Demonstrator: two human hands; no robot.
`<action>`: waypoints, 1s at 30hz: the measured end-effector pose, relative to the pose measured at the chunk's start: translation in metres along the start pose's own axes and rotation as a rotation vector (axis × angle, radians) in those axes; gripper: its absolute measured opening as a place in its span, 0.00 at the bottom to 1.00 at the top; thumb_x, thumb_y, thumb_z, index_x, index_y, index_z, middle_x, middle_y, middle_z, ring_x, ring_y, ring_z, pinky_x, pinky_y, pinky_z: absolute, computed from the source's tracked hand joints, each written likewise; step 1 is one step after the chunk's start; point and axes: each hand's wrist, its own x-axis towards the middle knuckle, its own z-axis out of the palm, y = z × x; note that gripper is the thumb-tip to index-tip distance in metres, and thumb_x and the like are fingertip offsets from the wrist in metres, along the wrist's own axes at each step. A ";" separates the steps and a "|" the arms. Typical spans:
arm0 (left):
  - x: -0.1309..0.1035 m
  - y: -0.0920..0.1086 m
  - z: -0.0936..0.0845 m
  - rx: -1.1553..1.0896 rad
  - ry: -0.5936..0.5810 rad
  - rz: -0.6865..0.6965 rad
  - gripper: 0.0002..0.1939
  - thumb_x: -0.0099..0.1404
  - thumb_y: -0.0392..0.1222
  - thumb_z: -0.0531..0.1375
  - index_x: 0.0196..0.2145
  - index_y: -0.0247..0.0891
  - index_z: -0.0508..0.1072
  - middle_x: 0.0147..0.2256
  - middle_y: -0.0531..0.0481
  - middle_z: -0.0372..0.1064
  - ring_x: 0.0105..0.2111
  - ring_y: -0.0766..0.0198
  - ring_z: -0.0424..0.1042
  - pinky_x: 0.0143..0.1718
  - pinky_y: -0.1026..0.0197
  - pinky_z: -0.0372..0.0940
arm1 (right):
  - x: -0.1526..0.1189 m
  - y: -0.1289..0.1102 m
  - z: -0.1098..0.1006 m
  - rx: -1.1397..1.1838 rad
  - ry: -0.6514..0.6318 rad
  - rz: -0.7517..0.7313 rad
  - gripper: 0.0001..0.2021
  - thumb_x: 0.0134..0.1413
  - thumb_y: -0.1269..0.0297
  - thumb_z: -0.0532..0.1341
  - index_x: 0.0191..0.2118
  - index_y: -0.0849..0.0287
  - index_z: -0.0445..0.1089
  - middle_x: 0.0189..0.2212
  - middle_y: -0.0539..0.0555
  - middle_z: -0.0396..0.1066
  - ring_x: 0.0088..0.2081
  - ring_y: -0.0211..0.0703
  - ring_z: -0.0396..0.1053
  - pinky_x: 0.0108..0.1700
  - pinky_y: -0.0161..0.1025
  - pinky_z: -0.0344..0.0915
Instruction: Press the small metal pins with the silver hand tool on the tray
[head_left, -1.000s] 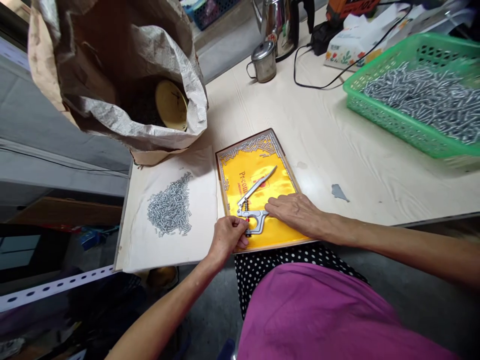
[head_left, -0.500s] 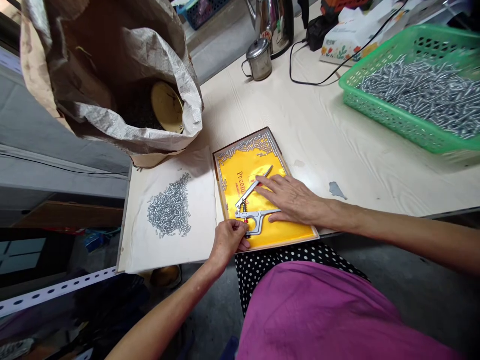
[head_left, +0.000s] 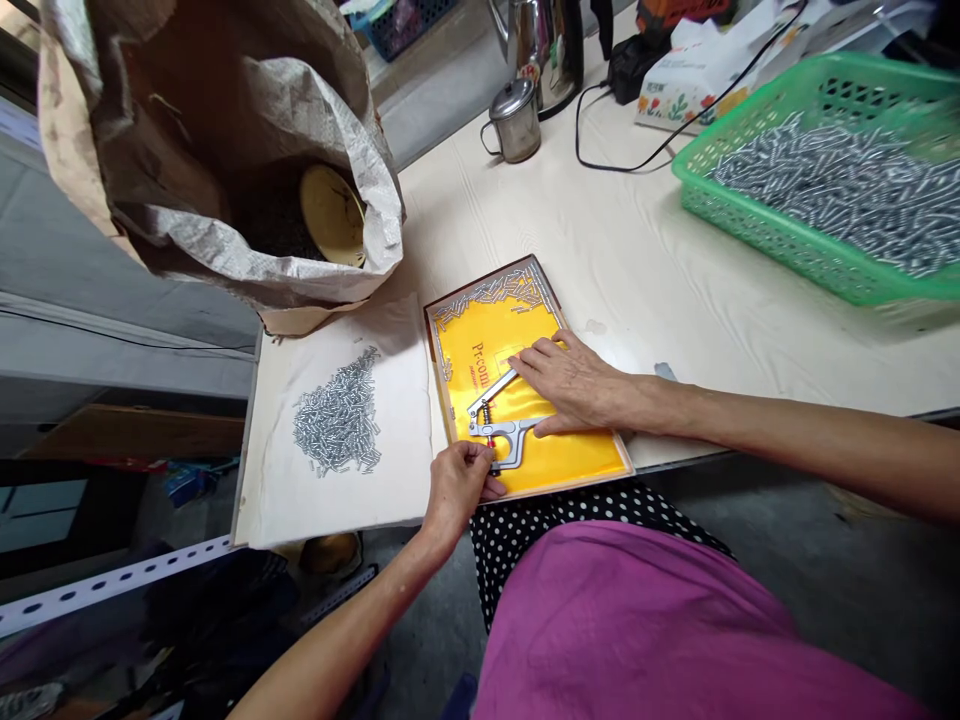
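Note:
Silver snap-fastener pliers (head_left: 493,392) lie over a shallow tray (head_left: 444,405) lined with yellow cloth. My right hand (head_left: 576,385) is closed around their handles, fingers over the upper arm and thumb at the lower one. The handles stand apart, with a dark spring and a red part between them. My left hand (head_left: 459,485) pinches at the jaw end, beside the red part; whatever is between its fingertips is too small to make out. Small silver rod-like pieces (head_left: 491,290) lie along the tray's far side and edges.
Left of the tray, a pile of small silver pieces (head_left: 341,418) sits on a white cloth (head_left: 397,400). Behind it stands a large open sack (head_left: 300,285) holding a yellow bowl (head_left: 330,215). A green basket (head_left: 780,255) of metal pieces, a lidded metal cup (head_left: 517,125) and a cord (head_left: 622,168) are farther back.
My right fingers have shifted slightly left and up along the upper handle, now covering its tip. My left hand stays at the jaw. The view has shifted slightly.

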 end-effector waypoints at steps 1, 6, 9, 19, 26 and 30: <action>-0.001 0.000 -0.001 0.035 -0.003 0.014 0.09 0.68 0.44 0.62 0.33 0.35 0.71 0.18 0.51 0.72 0.18 0.62 0.75 0.22 0.65 0.70 | -0.001 0.000 0.000 -0.006 0.000 -0.003 0.39 0.49 0.42 0.67 0.58 0.67 0.63 0.50 0.66 0.69 0.48 0.61 0.63 0.50 0.54 0.58; -0.007 0.002 -0.004 0.498 0.220 0.529 0.06 0.68 0.42 0.59 0.36 0.39 0.74 0.38 0.44 0.76 0.36 0.57 0.78 0.38 0.57 0.72 | -0.006 -0.005 0.004 0.019 -0.006 -0.010 0.25 0.56 0.49 0.66 0.50 0.66 0.67 0.46 0.65 0.70 0.45 0.57 0.63 0.45 0.49 0.60; 0.003 0.012 0.004 0.732 0.244 0.858 0.18 0.65 0.43 0.64 0.52 0.40 0.71 0.54 0.40 0.71 0.53 0.48 0.70 0.54 0.47 0.68 | -0.008 -0.009 0.005 0.030 -0.012 0.000 0.22 0.57 0.52 0.66 0.49 0.64 0.67 0.45 0.64 0.70 0.45 0.56 0.63 0.44 0.47 0.62; 0.036 0.035 0.017 0.906 0.013 0.984 0.21 0.68 0.40 0.61 0.56 0.37 0.65 0.50 0.41 0.68 0.50 0.50 0.66 0.53 0.46 0.66 | -0.010 -0.017 0.006 0.053 -0.014 0.037 0.13 0.60 0.62 0.64 0.47 0.64 0.69 0.42 0.63 0.71 0.44 0.53 0.65 0.43 0.47 0.65; 0.036 0.032 0.020 0.906 -0.014 0.958 0.06 0.71 0.41 0.58 0.42 0.36 0.72 0.41 0.43 0.71 0.44 0.53 0.68 0.47 0.50 0.68 | -0.008 -0.020 0.020 0.164 -0.117 0.058 0.04 0.64 0.69 0.60 0.38 0.62 0.71 0.34 0.58 0.72 0.39 0.48 0.69 0.40 0.43 0.66; 0.037 0.031 0.019 0.919 0.025 0.960 0.08 0.70 0.41 0.60 0.45 0.36 0.72 0.43 0.44 0.72 0.46 0.53 0.69 0.49 0.50 0.69 | -0.007 -0.014 0.014 0.156 -0.119 0.072 0.07 0.62 0.65 0.64 0.42 0.63 0.73 0.38 0.60 0.73 0.42 0.51 0.69 0.43 0.45 0.67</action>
